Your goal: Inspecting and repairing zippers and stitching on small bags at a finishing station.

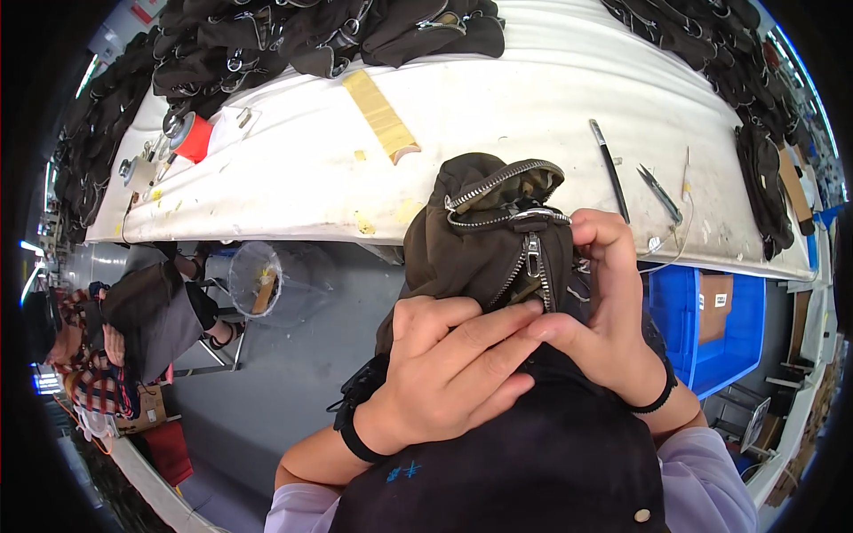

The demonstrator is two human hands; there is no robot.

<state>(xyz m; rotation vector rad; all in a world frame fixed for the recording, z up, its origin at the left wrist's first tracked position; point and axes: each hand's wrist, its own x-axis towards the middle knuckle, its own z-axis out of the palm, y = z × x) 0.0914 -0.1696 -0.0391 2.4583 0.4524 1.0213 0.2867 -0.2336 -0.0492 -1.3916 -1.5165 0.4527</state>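
A dark brown fabric bag is held up against my front, just off the table's near edge. Its upper zipper gapes open in a loop and shows a camouflage-like lining. A second, silver zipper runs down its side, partly parted. My left hand grips the bag from the left, fingertips at the lower end of that zipper; its thumb is hidden. My right hand pinches the bag's right side, forefinger by the upper zipper's end and thumb tip near the left fingertips.
On the white table lie a yellow strip, a black pen, thread snips and a red spool. Dark bags pile along the back. A blue crate stands below right, a clear bin left, near a seated person.
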